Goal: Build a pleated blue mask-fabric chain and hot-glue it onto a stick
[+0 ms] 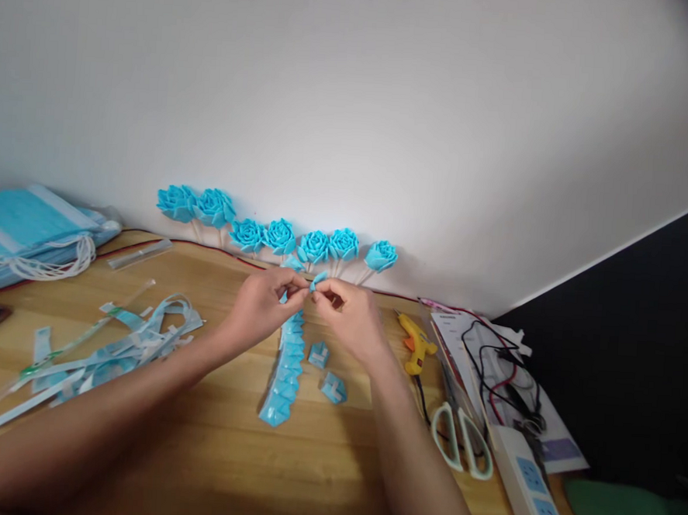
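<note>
My left hand [268,299] and my right hand [349,312] meet over the middle of the table, fingertips pinched together. Between them is a small light-blue folded piece [318,281], partly covered by the fingers. A row of overlapping blue folded pieces [284,370] runs toward me under my left hand. Two loose folded pieces, one nearer the hands [318,354] and one lower [334,387], lie right of that row. Behind my hands, several blue flowers [279,237] on pale sticks lean against the wall.
A stack of blue face masks [31,227] sits at the left, with cut strips [110,352] in front. On the right lie a yellow glue gun [415,344], scissors [462,439], papers with tangled cables [505,376] and a power strip [531,486]. The white wall [352,118] closes off the back.
</note>
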